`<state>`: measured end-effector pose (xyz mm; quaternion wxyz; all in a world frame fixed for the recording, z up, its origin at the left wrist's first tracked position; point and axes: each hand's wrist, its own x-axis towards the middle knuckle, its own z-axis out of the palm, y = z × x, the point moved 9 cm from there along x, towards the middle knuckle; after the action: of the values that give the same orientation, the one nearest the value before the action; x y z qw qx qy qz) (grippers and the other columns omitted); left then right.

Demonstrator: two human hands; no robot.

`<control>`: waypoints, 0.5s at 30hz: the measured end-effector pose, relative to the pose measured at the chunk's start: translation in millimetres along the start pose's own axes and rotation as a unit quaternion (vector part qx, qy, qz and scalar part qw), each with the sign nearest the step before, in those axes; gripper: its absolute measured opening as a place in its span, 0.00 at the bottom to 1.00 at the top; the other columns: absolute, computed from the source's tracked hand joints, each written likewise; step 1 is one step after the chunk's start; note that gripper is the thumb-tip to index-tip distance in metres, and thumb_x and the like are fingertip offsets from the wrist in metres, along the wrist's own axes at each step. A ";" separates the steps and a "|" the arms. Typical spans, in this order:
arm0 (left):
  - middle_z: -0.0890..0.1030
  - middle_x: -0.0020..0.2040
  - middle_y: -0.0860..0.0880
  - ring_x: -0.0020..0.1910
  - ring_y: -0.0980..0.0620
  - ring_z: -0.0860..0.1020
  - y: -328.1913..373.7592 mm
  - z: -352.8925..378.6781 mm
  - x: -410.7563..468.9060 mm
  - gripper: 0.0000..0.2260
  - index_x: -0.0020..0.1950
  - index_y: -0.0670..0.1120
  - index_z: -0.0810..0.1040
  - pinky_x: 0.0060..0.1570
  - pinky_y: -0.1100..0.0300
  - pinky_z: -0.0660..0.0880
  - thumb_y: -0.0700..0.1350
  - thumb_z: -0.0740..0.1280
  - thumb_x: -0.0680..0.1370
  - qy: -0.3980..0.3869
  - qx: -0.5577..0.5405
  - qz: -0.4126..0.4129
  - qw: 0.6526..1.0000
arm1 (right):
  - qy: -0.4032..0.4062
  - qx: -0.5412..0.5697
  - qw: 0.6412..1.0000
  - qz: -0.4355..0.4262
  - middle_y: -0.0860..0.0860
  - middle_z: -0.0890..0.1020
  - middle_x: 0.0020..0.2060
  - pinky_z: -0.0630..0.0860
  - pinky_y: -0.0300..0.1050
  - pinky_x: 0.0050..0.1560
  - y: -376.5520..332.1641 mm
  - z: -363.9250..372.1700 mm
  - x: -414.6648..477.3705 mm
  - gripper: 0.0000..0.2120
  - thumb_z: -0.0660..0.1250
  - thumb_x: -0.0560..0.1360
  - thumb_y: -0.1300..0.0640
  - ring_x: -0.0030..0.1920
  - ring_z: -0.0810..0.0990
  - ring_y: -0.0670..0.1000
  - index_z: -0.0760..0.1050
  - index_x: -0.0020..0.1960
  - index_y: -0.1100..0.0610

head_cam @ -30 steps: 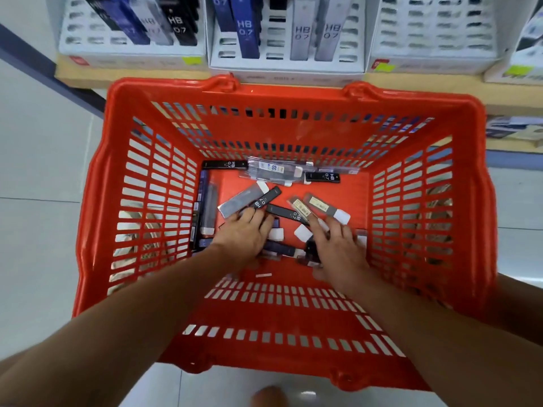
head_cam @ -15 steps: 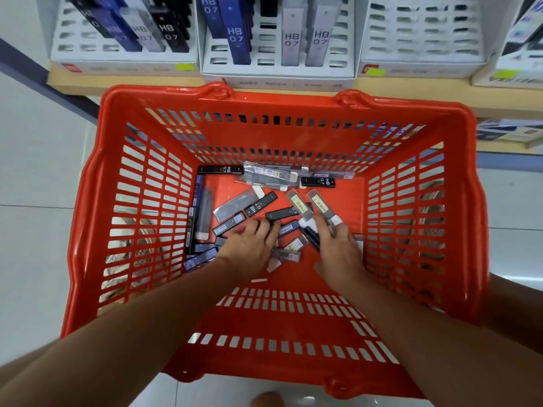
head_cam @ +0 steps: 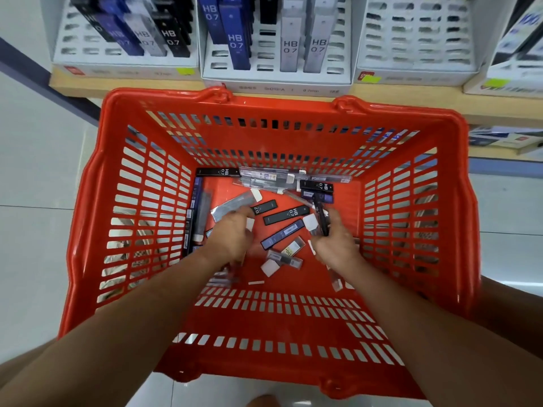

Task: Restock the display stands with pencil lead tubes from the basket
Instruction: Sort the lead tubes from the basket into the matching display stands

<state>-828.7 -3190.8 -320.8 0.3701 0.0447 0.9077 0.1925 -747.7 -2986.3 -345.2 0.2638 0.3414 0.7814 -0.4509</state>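
Observation:
A red plastic basket (head_cam: pixel 264 102) stands on the floor below the shelf. Several pencil lead tubes (head_cam: pixel 286 215) lie loose on its bottom: black ones marked HB 0.7, a purple one (head_cam: pixel 283 235), grey and clear ones. Both my hands are down inside it. My left hand (head_cam: pixel 232 235) has its fingers curled round what looks like a tube with a white end; blur hides the grip. My right hand (head_cam: pixel 335 245) grips a few dark tubes (head_cam: pixel 322 215) that stick up out of its fingers. White display stands (head_cam: pixel 276 80) on the shelf hold upright tubes.
The left stand (head_cam: pixel 126 64) holds several dark and blue tubes. The right stand (head_cam: pixel 411 69) shows mostly bare slots. The wooden shelf edge (head_cam: pixel 390 94) runs just behind the basket. Pale floor tiles (head_cam: pixel 38 171) lie on both sides. A lower shelf (head_cam: pixel 505 142) carries flat packets.
Both hands went from lying flat on the pile to curling round tubes. They have drawn apart, and the right hand now has dark tubes raised in its fingers.

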 end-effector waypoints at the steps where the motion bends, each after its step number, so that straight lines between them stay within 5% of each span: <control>1: 0.78 0.57 0.42 0.46 0.46 0.79 -3.6 -5.1 0.2 0.18 0.65 0.47 0.72 0.40 0.63 0.73 0.34 0.62 0.76 0.001 -0.080 -0.021 0.997 | -0.011 0.024 1.000 0.001 0.49 0.80 0.46 0.80 0.52 0.41 -1.8 1.0 -1.2 0.34 0.64 0.76 0.62 0.43 0.81 0.53 0.55 0.74 0.39; 4: 0.79 0.54 0.46 0.37 0.52 0.74 1.1 -15.6 -8.7 0.18 0.58 0.51 0.76 0.34 0.66 0.69 0.30 0.60 0.77 -0.032 -0.335 -0.063 0.940 | -0.049 0.098 0.994 0.000 0.47 0.77 0.40 0.77 0.52 0.37 -16.5 1.5 -11.5 0.38 0.65 0.74 0.67 0.35 0.77 0.49 0.55 0.75 0.39; 7: 0.79 0.48 0.46 0.37 0.53 0.73 30.9 -31.4 -27.0 0.17 0.54 0.48 0.78 0.36 0.63 0.69 0.28 0.59 0.78 -0.066 -0.488 -0.038 0.870 | -0.118 0.194 0.974 -0.008 0.47 0.75 0.27 0.76 0.58 0.37 -55.4 1.9 -32.7 0.08 0.66 0.79 0.60 0.24 0.71 0.47 0.72 0.57 0.55; 9: 0.79 0.44 0.46 0.37 0.52 0.73 52.3 -43.3 -39.0 0.17 0.53 0.47 0.78 0.33 0.63 0.70 0.28 0.58 0.79 -0.071 -0.544 -0.011 0.836 | -0.166 0.249 0.954 0.011 0.47 0.76 0.32 0.74 0.49 0.36 -85.0 1.1 -52.6 0.07 0.65 0.80 0.51 0.30 0.74 0.47 0.75 0.55 0.54; 12: 0.79 0.47 0.43 0.40 0.48 0.74 78.2 -67.3 -53.7 0.16 0.59 0.44 0.77 0.34 0.62 0.72 0.28 0.58 0.79 -0.038 -0.552 0.040 0.832 | -0.237 0.278 0.931 -0.010 0.51 0.82 0.42 0.81 0.51 0.42 -125.2 0.2 -79.3 0.11 0.66 0.79 0.47 0.41 0.82 0.53 0.75 0.56 0.53; 15: 0.79 0.43 0.46 0.33 0.55 0.75 94.2 -99.6 -74.0 0.18 0.63 0.44 0.75 0.32 0.62 0.73 0.29 0.59 0.78 0.041 -0.532 0.078 0.842 | -0.258 0.339 0.902 -0.077 0.57 0.81 0.40 0.80 0.47 0.32 -158.1 -12.9 -101.3 0.10 0.66 0.80 0.55 0.33 0.81 0.56 0.74 0.57 0.60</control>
<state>-849.7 -3152.0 -171.4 0.2837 -0.0963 0.6739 0.6753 -807.4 -3061.8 -183.5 0.2889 0.2209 0.5098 -0.7796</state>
